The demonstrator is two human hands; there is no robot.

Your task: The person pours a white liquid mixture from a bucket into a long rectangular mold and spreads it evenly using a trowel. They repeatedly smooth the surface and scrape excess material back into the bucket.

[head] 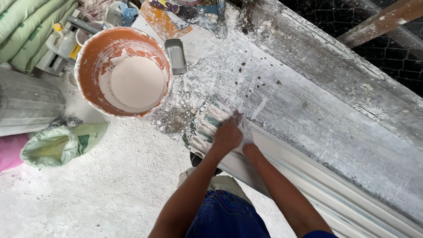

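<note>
Head view: long white plaster moulding laid along tabletop edge, axis running lower right, cut off. Left hand pressed flat on its plaster-smeared end; right hand mostly hidden, grip unreadable. Orange plaster bucket nearby.

Even, soft daylight; no harsh glare. White dust on floor and bench reads bright, near washed out. Upper right corner dark behind wire mesh. Faint shadows under arms. Wide-angle bending at edges; focus mostly sharp.
</note>
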